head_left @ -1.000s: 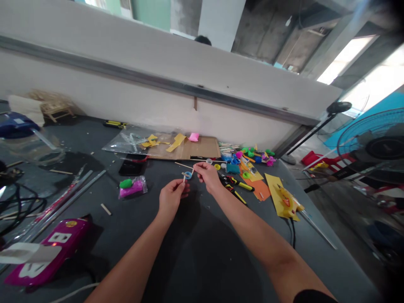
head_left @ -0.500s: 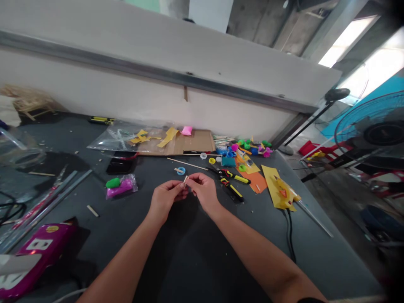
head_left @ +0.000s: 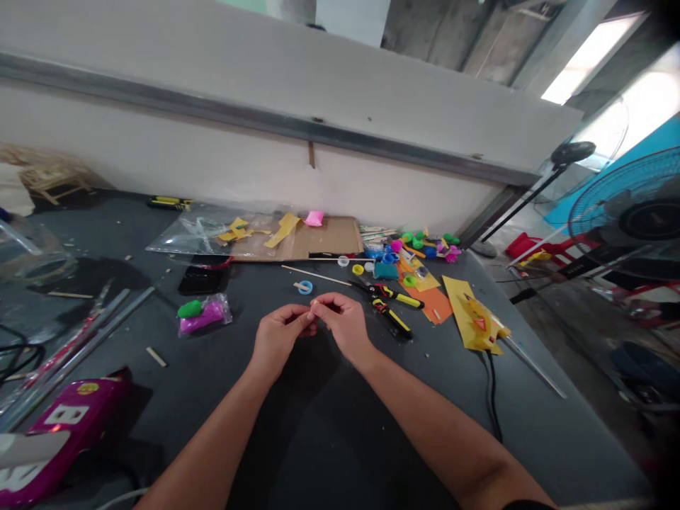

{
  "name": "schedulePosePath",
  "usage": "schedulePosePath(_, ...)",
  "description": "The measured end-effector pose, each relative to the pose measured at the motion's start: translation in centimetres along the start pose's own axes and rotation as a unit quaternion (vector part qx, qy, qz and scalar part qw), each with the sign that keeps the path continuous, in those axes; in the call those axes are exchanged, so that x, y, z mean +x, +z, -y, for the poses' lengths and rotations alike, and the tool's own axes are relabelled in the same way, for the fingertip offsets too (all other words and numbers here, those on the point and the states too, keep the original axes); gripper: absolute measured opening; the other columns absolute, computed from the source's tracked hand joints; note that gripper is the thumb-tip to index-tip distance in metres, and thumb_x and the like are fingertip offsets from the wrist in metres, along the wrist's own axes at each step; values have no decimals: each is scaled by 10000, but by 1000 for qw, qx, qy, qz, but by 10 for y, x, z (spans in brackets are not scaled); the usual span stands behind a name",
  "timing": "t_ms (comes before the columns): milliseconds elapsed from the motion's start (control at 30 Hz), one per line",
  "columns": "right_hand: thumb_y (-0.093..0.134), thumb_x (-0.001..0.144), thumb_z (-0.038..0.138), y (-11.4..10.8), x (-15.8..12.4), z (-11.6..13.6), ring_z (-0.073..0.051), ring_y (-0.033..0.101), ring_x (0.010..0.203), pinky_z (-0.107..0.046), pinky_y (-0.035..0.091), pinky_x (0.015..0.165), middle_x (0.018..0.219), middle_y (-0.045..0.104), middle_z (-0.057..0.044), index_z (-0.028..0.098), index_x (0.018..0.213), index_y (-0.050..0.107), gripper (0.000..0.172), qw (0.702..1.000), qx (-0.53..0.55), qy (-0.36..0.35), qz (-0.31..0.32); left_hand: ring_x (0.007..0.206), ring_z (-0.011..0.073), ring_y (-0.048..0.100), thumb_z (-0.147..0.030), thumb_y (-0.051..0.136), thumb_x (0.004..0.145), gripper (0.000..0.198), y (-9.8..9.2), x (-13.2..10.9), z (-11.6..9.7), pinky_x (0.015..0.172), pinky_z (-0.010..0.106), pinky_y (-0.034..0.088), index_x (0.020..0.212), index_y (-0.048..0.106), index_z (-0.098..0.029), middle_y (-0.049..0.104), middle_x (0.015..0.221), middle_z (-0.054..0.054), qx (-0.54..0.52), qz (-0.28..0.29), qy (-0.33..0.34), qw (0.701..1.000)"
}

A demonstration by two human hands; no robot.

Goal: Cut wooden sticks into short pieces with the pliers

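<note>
My left hand [head_left: 281, 331] and my right hand [head_left: 341, 322] meet fingertip to fingertip above the middle of the dark table. Both are closed in a pinch on a small wooden stick piece [head_left: 314, 303]; only its pale tip shows between the fingers. Just beyond them lies a blue ring-shaped cap [head_left: 304, 287] with a short wooden piece across it. To the right of my right hand rest pliers [head_left: 390, 308] with yellow and black handles. A long thin stick [head_left: 316, 275] lies behind the hands.
Left are a magenta glue gun [head_left: 79, 418], long clear sticks [head_left: 100, 333] and bagged purple clay [head_left: 205, 315]. Cardboard [head_left: 334, 237] and a plastic bag [head_left: 196, 230] lie by the wall. Rightward, a yellow glue gun [head_left: 481, 319] rests on yellow paper [head_left: 455, 294]; a fan [head_left: 637, 212] stands beyond.
The wooden piece, which stuck up between my fingertips, is now mostly covered by them. My hands stay in nearly the same place.
</note>
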State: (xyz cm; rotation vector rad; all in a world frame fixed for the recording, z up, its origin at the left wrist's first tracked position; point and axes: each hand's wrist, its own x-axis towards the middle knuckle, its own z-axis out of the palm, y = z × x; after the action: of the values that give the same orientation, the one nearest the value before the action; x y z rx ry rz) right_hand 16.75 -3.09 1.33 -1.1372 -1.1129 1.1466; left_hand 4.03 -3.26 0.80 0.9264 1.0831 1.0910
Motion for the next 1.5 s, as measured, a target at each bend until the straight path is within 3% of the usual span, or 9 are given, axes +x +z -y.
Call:
schedulePosePath(200,678,644,364,-1,4,2,-57,371,438,-183,267,386,572,552,30,173,730,646,212,994,82,75,-15,643,153,639,-393,677,671,303,1,-5,-5,635,287,531,802,676,-120,695,758,84,-36,57,-55,996)
schedulePosePath(367,697,626,380,-2,5,1,-53,365,442,-173,245,386,569,556,30,171,717,634,236,988,109,108,-13,635,152,639,-350,669,688,262,-2,-5,-4,620,280,527,815,680,-121,702,768,92,-69,85,-60,992)
schedulePosePath(700,702,626,337,0,2,2,-50,382,437,-179,267,389,589,563,35,176,729,643,201,993,90,79,-16,576,117,596,-352,691,663,274,3,-6,-8,602,253,513,798,681,-113,681,715,69,-17,69,-49,996)
schedulePosePath(1033,686,653,303,3,-9,10,-117,523,529,-259,479,507,690,589,12,215,739,631,135,999,32,-4,30,576,123,568,-384,672,665,258,1,-5,-4,581,237,483,778,684,-153,627,638,15,38,55,47,997)
schedulePosePath(1500,647,697,295,0,-6,7,-124,540,593,-243,449,541,745,611,2,227,783,664,111,999,11,-41,17,577,122,559,-383,664,679,242,-3,0,-1,585,219,454,763,681,-156,631,603,13,97,15,72,993)
